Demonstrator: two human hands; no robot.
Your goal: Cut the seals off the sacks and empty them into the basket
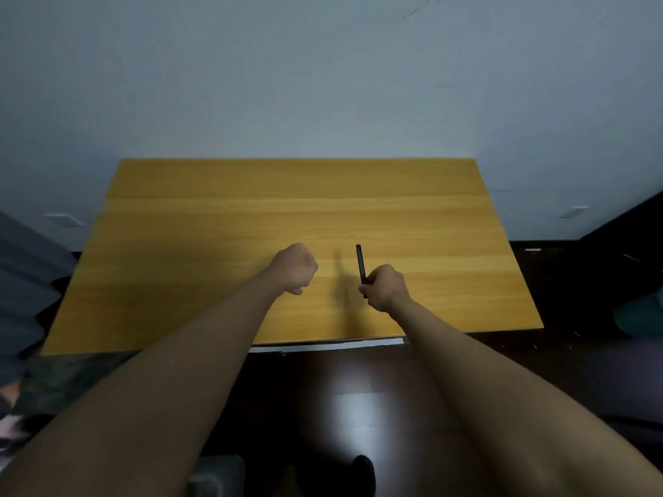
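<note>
Head view: black tool point(360, 261) juts forward from right hand point(385, 286) grip.

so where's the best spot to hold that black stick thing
Low on its shaft, as the right hand does now: fingers wrapped round the near end of the black tool, coming from the right. It is thin and upright, so the far end stays free over the table.

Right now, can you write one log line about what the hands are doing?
left hand: fist, holds nothing | right hand: grips black tool, tip up | table: wooden | sacks, basket: not in view
</note>
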